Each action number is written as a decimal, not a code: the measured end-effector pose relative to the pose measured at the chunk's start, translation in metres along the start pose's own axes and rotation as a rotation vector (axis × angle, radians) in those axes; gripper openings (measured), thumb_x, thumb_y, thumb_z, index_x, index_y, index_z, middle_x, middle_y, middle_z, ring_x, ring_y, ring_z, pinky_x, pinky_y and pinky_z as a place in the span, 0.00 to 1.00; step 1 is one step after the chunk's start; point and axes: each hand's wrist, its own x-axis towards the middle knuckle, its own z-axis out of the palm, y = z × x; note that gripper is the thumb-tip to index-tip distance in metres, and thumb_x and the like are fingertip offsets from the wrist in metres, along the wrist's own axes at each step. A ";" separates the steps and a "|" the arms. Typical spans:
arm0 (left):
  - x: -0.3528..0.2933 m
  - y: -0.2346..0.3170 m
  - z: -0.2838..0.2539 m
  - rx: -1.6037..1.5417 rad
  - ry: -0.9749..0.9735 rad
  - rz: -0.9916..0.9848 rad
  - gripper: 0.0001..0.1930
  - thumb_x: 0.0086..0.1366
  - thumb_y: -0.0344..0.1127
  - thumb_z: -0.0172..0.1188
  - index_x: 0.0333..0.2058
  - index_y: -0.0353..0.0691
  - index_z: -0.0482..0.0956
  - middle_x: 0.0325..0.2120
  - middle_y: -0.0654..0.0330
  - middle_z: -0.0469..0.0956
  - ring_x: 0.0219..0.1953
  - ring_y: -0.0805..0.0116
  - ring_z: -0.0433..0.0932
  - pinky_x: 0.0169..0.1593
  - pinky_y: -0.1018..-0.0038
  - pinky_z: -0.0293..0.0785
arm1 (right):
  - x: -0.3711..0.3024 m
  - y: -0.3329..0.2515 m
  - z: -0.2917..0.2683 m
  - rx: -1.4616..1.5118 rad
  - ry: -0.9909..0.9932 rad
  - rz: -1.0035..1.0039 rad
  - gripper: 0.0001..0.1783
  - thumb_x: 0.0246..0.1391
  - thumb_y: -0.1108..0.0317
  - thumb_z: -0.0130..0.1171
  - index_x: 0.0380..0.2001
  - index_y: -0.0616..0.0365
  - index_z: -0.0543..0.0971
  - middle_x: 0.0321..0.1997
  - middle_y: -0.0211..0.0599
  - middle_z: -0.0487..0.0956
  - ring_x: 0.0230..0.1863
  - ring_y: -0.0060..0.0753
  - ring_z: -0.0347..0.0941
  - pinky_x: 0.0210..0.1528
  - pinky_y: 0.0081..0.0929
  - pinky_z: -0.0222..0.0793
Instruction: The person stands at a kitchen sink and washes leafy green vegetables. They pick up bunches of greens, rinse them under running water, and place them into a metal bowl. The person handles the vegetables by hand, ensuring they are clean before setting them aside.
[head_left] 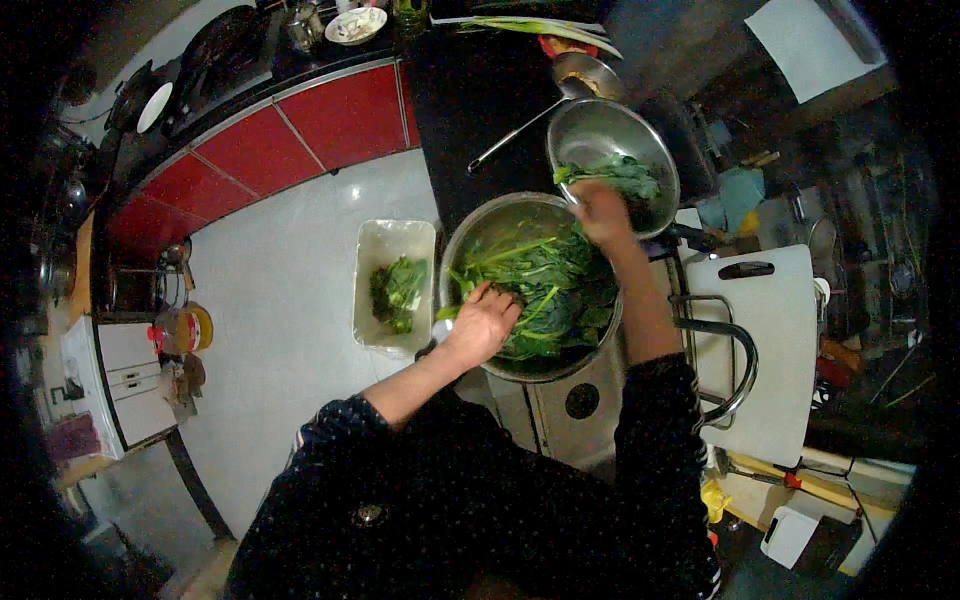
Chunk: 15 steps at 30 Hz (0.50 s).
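Greens between 2 bowls, right hand farther out.
I see my left hand [483, 322] curled, pressing leafy greens [545, 285] in the big steel bowl [470, 235]; right hand [601, 212] pinches a bunch toward the smaller bowl [600, 135] beyond.

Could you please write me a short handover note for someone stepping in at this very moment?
Left hand: reaching into the large steel basin, resting on the leafy greens; whether its grip is closed I cannot tell.
Right hand: at the rim of the smaller steel bowl, grip on a bunch of greens.
Some greens already lie in the smaller bowl; scraps sit in the white rectangular tub on the floor.
Left: most greens remain in the basin, so likely keep sorting and moving them across.
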 end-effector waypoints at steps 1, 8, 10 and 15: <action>-0.001 -0.001 0.000 -0.006 0.017 0.000 0.15 0.51 0.31 0.59 0.39 0.39 0.75 0.35 0.57 0.74 0.42 0.58 0.72 0.57 0.59 0.62 | -0.003 -0.014 0.018 0.077 -0.079 -0.041 0.12 0.44 0.70 0.59 0.35 0.58 0.80 0.42 0.45 0.77 0.45 0.47 0.72 0.48 0.39 0.68; 0.004 -0.002 0.000 -0.067 0.027 0.038 0.11 0.49 0.29 0.58 0.34 0.38 0.75 0.34 0.56 0.73 0.42 0.57 0.73 0.55 0.59 0.65 | -0.031 -0.068 0.100 0.222 -0.094 -0.328 0.16 0.38 0.73 0.62 0.37 0.54 0.81 0.45 0.37 0.77 0.51 0.42 0.70 0.52 0.35 0.67; 0.004 -0.001 -0.001 -0.089 0.018 0.017 0.11 0.49 0.29 0.57 0.34 0.36 0.75 0.36 0.55 0.74 0.43 0.56 0.73 0.55 0.60 0.66 | -0.043 -0.067 0.121 -0.066 -0.076 -0.259 0.17 0.40 0.71 0.63 0.38 0.50 0.80 0.43 0.35 0.77 0.51 0.42 0.70 0.51 0.37 0.67; 0.005 -0.004 -0.001 -0.148 0.058 -0.006 0.13 0.48 0.27 0.58 0.35 0.36 0.75 0.39 0.54 0.75 0.43 0.55 0.73 0.54 0.61 0.66 | -0.023 -0.064 0.097 0.021 -0.310 -0.152 0.13 0.43 0.68 0.63 0.36 0.48 0.81 0.38 0.33 0.77 0.47 0.43 0.70 0.50 0.39 0.66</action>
